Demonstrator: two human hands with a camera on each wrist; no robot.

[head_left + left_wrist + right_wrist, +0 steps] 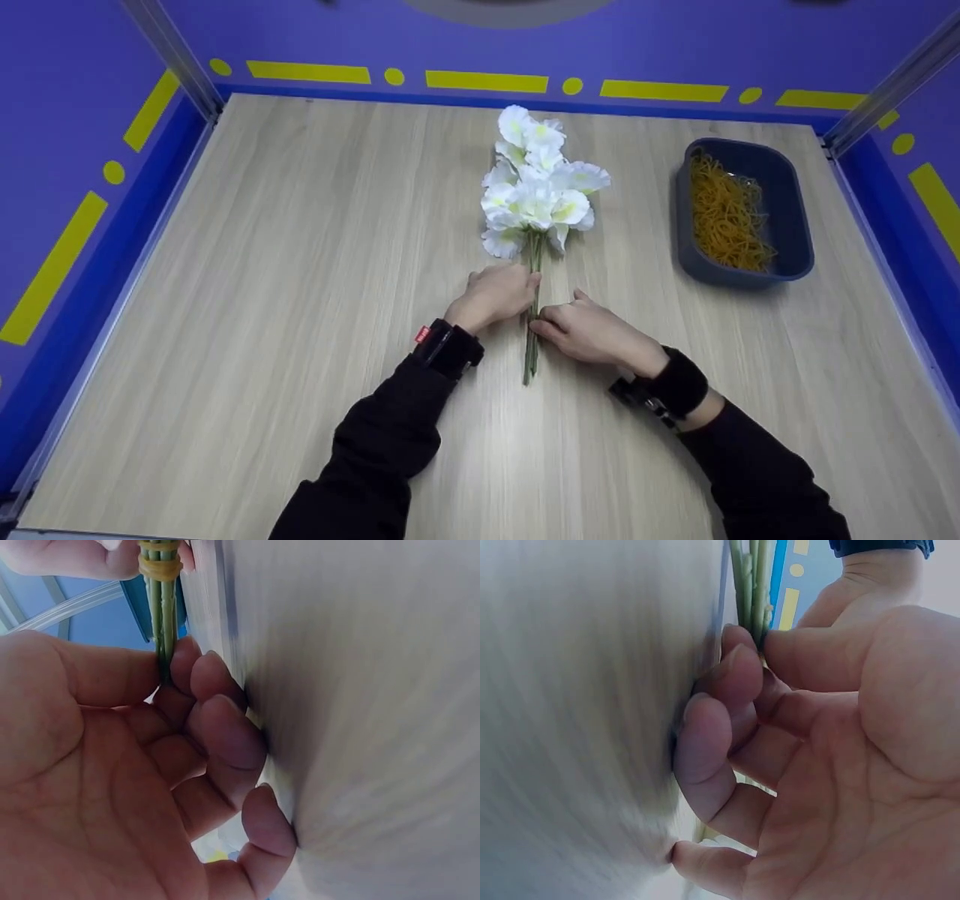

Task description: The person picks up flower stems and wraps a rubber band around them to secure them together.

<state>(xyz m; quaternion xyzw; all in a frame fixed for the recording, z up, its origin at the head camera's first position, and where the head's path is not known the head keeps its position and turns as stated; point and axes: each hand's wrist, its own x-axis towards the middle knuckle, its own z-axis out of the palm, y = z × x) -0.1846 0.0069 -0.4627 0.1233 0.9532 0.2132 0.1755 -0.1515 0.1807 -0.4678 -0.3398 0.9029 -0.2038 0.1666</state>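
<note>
A bunch of white artificial flowers point(536, 187) lies on the table with its blooms toward the back wall. Its green stems point(531, 367) run toward the person. My left hand point(501, 291) pinches the stems just below the blooms, between thumb and forefinger. Lower down, my right hand point(592, 326) pinches the same stems from the other side. In the left wrist view, yellow rubber bands point(160, 568) circle the stems near the right hand's fingers. The other fingertips of both hands rest on the tabletop in the wrist views.
A dark grey bin point(795, 225) with a heap of yellow rubber bands point(724, 217) stands at the right of the wooden table point(300, 225). Blue panels with yellow marks point(487, 81) wall in the back and both sides.
</note>
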